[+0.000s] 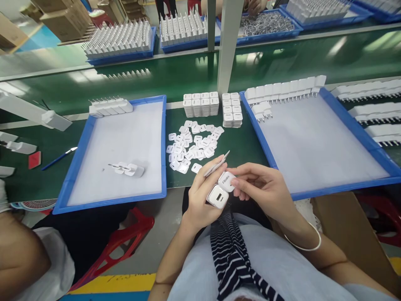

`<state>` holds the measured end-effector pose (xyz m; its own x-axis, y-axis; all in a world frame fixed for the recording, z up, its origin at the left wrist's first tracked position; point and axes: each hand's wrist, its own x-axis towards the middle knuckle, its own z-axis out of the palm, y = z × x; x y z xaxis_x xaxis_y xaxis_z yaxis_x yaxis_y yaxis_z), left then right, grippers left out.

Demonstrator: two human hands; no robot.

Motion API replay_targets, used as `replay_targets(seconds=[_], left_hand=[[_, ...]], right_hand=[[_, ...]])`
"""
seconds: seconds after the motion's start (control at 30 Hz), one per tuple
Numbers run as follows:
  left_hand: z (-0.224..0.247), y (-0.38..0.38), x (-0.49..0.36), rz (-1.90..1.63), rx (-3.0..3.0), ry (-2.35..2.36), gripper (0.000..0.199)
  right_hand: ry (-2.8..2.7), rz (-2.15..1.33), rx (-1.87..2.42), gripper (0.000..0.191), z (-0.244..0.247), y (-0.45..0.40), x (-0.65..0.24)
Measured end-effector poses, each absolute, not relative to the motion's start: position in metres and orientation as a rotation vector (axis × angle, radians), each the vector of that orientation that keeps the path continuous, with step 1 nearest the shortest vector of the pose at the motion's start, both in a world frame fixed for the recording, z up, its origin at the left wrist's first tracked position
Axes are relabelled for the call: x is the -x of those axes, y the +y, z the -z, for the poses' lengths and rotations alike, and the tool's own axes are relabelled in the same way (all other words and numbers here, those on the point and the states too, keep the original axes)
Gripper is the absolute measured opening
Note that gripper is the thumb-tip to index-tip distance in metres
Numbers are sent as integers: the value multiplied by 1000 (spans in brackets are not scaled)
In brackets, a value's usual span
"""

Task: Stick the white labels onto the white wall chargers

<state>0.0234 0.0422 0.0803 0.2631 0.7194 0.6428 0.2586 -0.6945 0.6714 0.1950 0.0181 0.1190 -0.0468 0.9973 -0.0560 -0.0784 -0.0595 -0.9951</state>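
Note:
My left hand [200, 200] is wrapped round two white plug chargers [217, 197] held side by side. The nearer one shows a dark USB slot on its end. A few thin white cover plates [216, 164] stick up between that hand's fingers. With thumb and fingers, my right hand [263, 186] pinches a white cover plate with lettering [226, 181] at the end of the other charger. Beyond my hands, loose white cover plates [196, 144] lie scattered on the green bench [178, 182].
Stacked cover plates [200, 104] stand behind the loose ones. A blue-rimmed tray [163, 146] at left holds several chargers; another tray [260, 136] at right has a row of chargers along its back. A blue pen-like tool [58, 159] lies left. A co-worker's arm [21, 251] shows lower left.

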Motion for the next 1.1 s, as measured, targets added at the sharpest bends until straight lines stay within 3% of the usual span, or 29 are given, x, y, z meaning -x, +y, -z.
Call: replay_targets(seconds=[0.23,0.73,1.1], left_hand=[[-82,42,-22,-1389,-2179,884,60],[-80,43,-22,-1378,-2215,830,63],[-74,42,-22,-1327,-2195,838,61]], right_hand=[[-1160,-1356,1213,16,-123,19,-197],[-970,-1581,1252,48,-124,25,-201],[-1016,-1614,1263,50,-121,30,-203]])
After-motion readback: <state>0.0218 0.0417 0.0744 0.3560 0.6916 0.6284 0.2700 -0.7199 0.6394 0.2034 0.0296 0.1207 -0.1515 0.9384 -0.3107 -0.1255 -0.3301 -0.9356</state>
